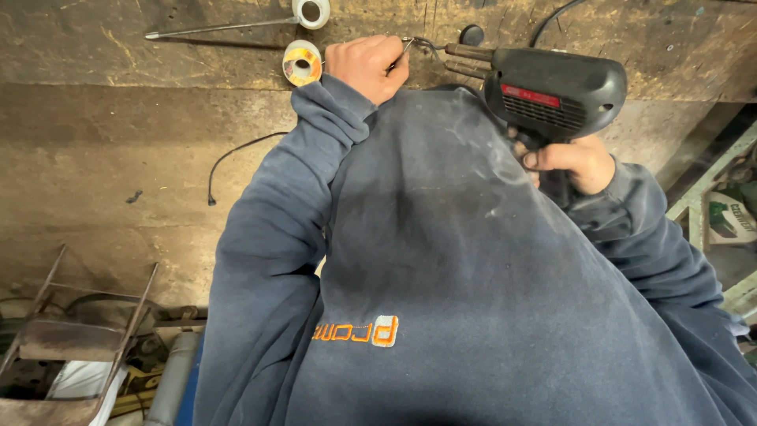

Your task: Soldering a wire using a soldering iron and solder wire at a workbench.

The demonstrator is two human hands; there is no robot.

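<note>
Solder wire (406, 46), a thin strand, pinched in the left hand (364, 65) just above the table (95, 142); the fingers are closed on it and its free end points right, toward the tip of the soldering gun.

Left to right:
- Far left, lower corner: rusted metal frame (47, 331) and clutter on the floor, well apart from the work.
- On the table, a loose black cable (236, 154) trails off alone.
- Top edge: a long thin metal rod (217, 29) ending beside a white spool (311, 12).
- Just beside the left hand: a yellow-and-orange solder spool (302, 63), lying flat; a fine strand seems to run from it to the hand.
- Centre: wire end and looped gun tip (426, 44) meet, touching or nearly so. What is being joined there is too small to make out.
- Right: black soldering gun (552, 93) with a red label strip, gripped in the closed right hand (572, 162) around the handle, a finger at the trigger area. Whether the trigger is pressed cannot be told.
- Far right: green shelf frame (710, 189).

Judgement: the feed-and-heat stage of a solder joint is in hand. The next move calls for holding both hands steady, tip kept on the joint, and feeding the wire in small amounts.
</note>
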